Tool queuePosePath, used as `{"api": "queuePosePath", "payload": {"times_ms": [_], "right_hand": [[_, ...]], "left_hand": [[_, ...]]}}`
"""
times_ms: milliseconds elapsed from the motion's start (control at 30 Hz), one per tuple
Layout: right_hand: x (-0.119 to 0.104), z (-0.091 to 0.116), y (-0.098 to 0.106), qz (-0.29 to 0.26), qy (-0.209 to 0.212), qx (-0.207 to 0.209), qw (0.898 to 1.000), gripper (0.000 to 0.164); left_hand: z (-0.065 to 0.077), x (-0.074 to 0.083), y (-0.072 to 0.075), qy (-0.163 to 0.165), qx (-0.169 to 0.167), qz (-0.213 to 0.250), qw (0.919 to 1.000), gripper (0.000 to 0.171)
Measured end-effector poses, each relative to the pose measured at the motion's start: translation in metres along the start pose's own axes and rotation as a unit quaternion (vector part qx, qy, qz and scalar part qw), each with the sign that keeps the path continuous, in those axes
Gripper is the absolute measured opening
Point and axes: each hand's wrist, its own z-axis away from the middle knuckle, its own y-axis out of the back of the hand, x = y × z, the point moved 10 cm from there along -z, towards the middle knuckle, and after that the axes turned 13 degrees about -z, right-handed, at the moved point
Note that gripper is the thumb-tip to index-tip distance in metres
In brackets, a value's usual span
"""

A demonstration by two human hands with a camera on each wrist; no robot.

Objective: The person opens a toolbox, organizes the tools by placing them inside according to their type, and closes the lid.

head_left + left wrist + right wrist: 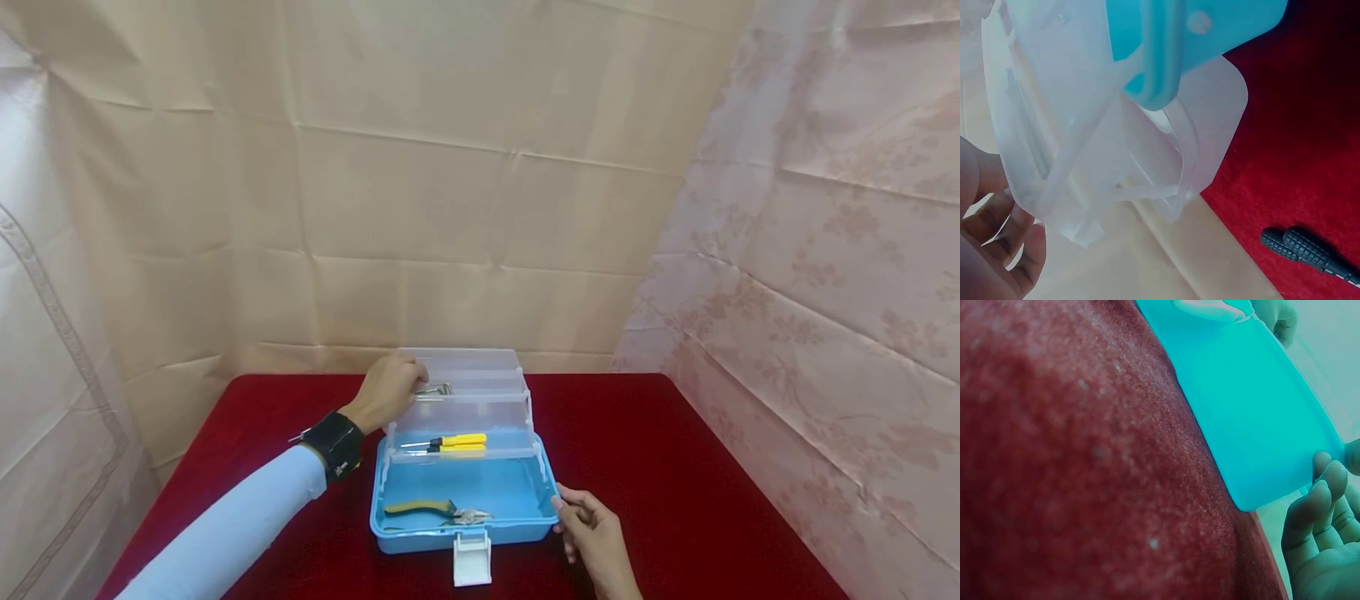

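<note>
A light blue toolbox (465, 533) stands open, its clear trays (480, 410) raised in steps. My left hand (386, 390) reaches over the left end of the upper tray, fingertips beside thin metal hex keys (444, 388). In the left wrist view, the bent fingers (1007, 231) are at the tray's edge; I cannot tell whether they pinch anything. My right hand (596, 533) pinches the box's front right corner, thumb on the rim. Yellow-handled screwdrivers (461, 442) lie in the lower tray. Pliers (427, 507) with yellow-green handles rest in the box bottom.
The box stands on a red cloth-covered table (637, 450), its white latch (472, 560) hanging down in front. Black-handled tools (1304, 247) lie on the cloth in the left wrist view. Beige curtains (450, 208) hang behind the table.
</note>
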Motion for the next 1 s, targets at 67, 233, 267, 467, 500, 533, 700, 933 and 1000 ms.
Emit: {"api": "queuePosePath", "payload": {"times_ms": [67, 233, 267, 467, 500, 533, 700, 933, 1000], "right_hand": [[-0.001, -0.001, -0.001, -0.003, -0.001, -0.002, 1.0, 0.052], [-0.002, -0.003, -0.001, -0.005, 0.001, -0.002, 1.0, 0.052], [-0.001, -0.003, -0.002, -0.005, -0.003, -0.003, 1.0, 0.052], [0.005, -0.001, 0.008, 0.005, -0.02, 0.008, 1.0, 0.054], [0.005, -0.002, 0.01, 0.007, -0.017, 0.01, 1.0, 0.053], [0.004, -0.002, 0.013, 0.008, -0.014, 0.013, 1.0, 0.052], [-0.003, -0.004, 0.02, 0.012, 0.005, 0.015, 1.0, 0.049], [-0.005, -0.002, 0.017, -0.005, 0.006, 0.01, 1.0, 0.051], [-0.005, -0.003, 0.018, -0.003, 0.005, 0.013, 1.0, 0.051]], "left_hand": [[0.002, -0.003, 0.001, 0.002, 0.002, 0.008, 1.0, 0.017], [0.01, -0.018, 0.011, 0.008, 0.039, 0.037, 0.9985, 0.016], [0.014, -0.024, 0.013, 0.011, 0.047, 0.039, 0.9981, 0.016], [0.05, -0.068, 0.008, 0.078, 0.004, 0.028, 0.9966, 0.011], [0.057, -0.076, 0.003, 0.092, -0.016, 0.024, 0.9953, 0.011], [0.064, -0.083, -0.002, 0.101, -0.036, 0.022, 0.9941, 0.011], [0.097, -0.106, -0.029, 0.106, -0.133, -0.005, 0.9853, 0.021], [0.121, -0.124, -0.044, 0.1, -0.196, -0.028, 0.9751, 0.018], [0.122, -0.125, -0.045, 0.103, -0.194, -0.02, 0.9755, 0.012]]}}
